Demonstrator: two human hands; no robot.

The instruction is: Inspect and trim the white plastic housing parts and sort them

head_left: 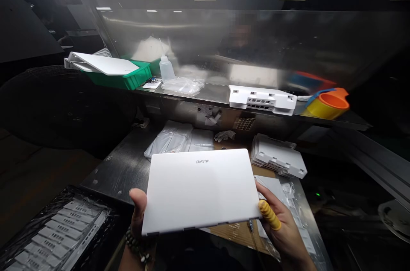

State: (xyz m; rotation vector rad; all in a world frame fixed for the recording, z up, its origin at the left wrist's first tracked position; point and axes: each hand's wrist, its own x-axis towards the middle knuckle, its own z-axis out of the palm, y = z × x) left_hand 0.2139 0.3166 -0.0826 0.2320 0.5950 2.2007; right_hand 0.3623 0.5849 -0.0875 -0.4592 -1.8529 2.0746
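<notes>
Both hands hold a white plastic cover above the bench, its flat face toward me and the HUAWEI lettering upside down near the far edge. My left hand grips the left edge, thumb up and a beaded bracelet at the wrist; its other fingers are hidden behind. At the right edge my right hand closes on the cover, with a yellow wrap on the thumb. Just beyond lie a stack of white covers, clear plastic bags and a white glove.
A metal shelf runs across the back. On it stand a green bin with white parts, a squeeze bottle, a slotted white cover and tape rolls. Lower left, a black-lined box holds several covers. A fan stands left.
</notes>
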